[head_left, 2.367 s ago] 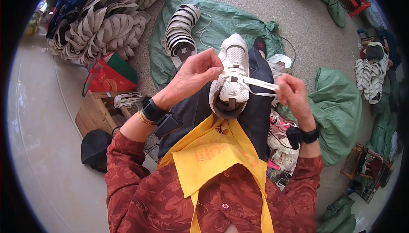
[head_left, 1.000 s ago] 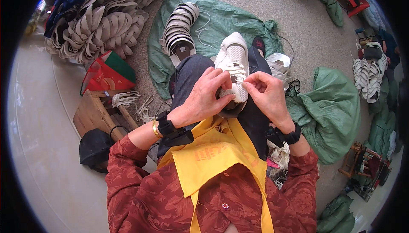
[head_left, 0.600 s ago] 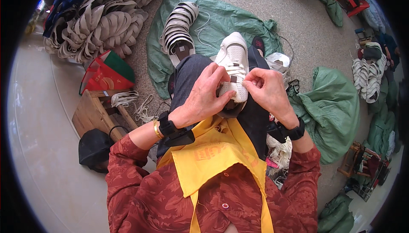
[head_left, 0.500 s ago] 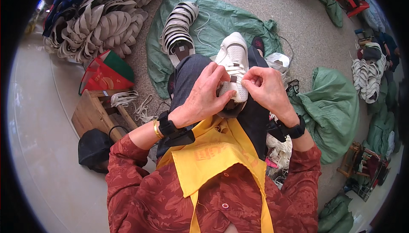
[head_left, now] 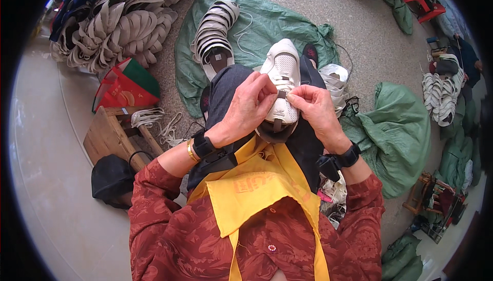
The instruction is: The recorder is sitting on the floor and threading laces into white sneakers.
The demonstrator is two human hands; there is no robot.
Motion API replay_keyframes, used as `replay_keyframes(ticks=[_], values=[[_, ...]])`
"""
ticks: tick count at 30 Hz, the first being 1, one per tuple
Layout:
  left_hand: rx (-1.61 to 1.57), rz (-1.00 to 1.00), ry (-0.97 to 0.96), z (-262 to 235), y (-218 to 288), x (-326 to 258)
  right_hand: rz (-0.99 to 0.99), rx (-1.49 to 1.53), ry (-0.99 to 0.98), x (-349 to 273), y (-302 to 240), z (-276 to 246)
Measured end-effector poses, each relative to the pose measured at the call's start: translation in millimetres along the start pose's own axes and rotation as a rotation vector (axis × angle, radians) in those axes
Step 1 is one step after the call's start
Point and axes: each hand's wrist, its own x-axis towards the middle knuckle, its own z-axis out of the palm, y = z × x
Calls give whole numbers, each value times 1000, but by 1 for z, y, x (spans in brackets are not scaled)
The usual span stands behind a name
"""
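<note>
Between my knees rests a white sneaker, its toe pointing away from me. The tongue shows a mesh surface, with a dark loop across it and a dark pull tab at the heel end. Left of the loop, my left hand is closed, thumb and forefinger pinched together at the sneaker's edge. From the right side, my right hand pinches close to the same loop. Whatever thin piece lies in either pinch is hidden by the fingers.
Ahead, a row of nested grey-white shoe uppers lies on a green sheet. More uppers are heaped at far left. A wooden stool with white laces stands left; a green sack sits right.
My left thumb has drawn in from the tongue to a pinch beside the dark loop. My right fingertips have shifted slightly left toward it, and more of the tongue is uncovered.
</note>
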Motion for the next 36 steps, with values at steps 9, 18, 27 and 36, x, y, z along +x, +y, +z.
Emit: replay_keyframes(ticks=[9, 18, 27, 36], values=[[-46, -33, -66, -5, -2, 4, -103, -116, -17, 1, 4, -1], [8, 47, -74, -8, 1, 10, -272, -498, 35, 11, -4, 1], [28, -10, -167, -18, -1, 12, -241, -283, -81, 13, -10, -17], [-10, -276, -304, -105, -3, 1, -345, -598, -53, -4, -39, -31]])
